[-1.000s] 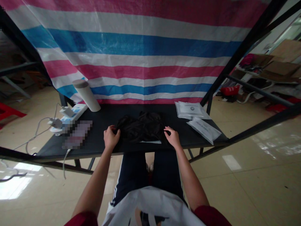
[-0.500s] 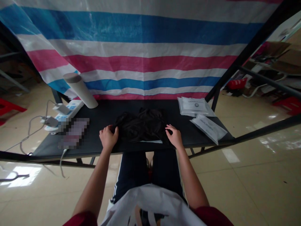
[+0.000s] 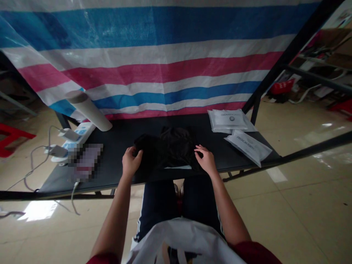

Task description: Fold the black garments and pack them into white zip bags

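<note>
A dark, crumpled cloth (image 3: pixel 178 146) lies on the black table (image 3: pixel 115 146), with a thin pale strip showing under its near edge. At the cloth's left side, my left hand (image 3: pixel 132 160) is closed on its edge, the fingertips partly hidden by the dark fabric. My right hand (image 3: pixel 205 158) rests at the right edge of the cloth, thumb and fingers curved towards each other around a bit of the dark fabric; the exact grip is hard to see.
White packets (image 3: pixel 229 121) lie at the back right, another packet (image 3: pixel 249 146) nearer. On the left are a pale bottle (image 3: pixel 92 113), a power strip (image 3: pixel 82 134) with plugs and cables, and a blurred-out phone (image 3: pixel 88 161). A striped sheet (image 3: pixel 165 73) hangs behind.
My left hand has moved a little inward, and the cloth's left part looks folded over and flatter. My right hand has hardly moved. The whole view has shifted slightly.
</note>
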`<move>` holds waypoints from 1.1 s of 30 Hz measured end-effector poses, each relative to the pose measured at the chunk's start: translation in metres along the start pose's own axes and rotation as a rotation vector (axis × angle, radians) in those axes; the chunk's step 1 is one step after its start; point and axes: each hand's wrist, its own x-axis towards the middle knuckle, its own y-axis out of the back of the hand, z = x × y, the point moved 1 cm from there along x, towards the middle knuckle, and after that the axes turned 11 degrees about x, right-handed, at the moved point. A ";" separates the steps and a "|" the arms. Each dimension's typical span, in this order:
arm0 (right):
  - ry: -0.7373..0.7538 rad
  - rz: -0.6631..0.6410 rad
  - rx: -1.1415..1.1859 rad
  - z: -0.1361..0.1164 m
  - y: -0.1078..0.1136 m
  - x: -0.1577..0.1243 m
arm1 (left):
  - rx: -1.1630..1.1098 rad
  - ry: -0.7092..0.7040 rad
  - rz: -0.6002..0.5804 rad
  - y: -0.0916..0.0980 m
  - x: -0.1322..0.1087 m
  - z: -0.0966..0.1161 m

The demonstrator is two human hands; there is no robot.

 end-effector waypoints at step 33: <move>0.124 -0.575 -0.023 -0.020 0.037 -0.037 | 0.202 -0.904 -0.275 0.000 -0.081 0.010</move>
